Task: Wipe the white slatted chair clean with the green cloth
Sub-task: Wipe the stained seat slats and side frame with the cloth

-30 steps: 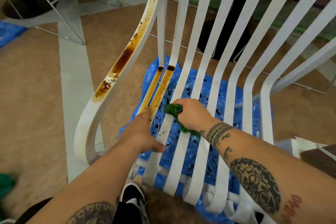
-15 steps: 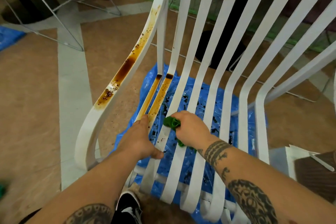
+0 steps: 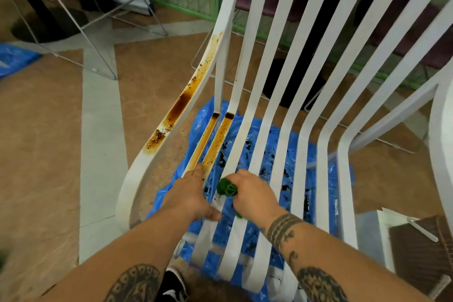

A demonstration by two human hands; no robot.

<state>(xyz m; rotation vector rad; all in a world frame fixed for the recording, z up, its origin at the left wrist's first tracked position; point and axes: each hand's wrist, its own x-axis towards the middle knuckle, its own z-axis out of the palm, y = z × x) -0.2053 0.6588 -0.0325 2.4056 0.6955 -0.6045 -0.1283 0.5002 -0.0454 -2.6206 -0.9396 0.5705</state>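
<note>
- The black shoe (image 3: pixel 171 284) stands under the front edge of the white slatted chair (image 3: pixel 301 174). I think dirty drops can fall through the gaps onto it.
- The left hand (image 3: pixel 188 193) lies on the two brown-stained seat slats (image 3: pixel 215 140). Its grip is spread, with the fingers straight along the slats and the thumb out to the side. The hand touches the sticky stain, so it may carry dirt to any clean slat it steadies next.
- The grip of the right hand (image 3: pixel 255 196) pinches the bunched green cloth (image 3: pixel 228 187) and presses it on a seat slat just beside the stained ones. The cloth is a small ball, so only a little fabric meets the slat. It may smear the residue more than lift it, or slip into a gap.
- Crumbs pushed off the slats should land on the blue plastic sheet (image 3: pixel 198 127) under the seat. A wide stroke, however, can throw them past its edge onto the tan floor (image 3: pixel 49 154).
- Farther away, the long dark stain on the curved left armrest (image 3: pixel 181 105) is not yet cleaned. It looks dried, and a soiled cloth may only spread it.
</note>
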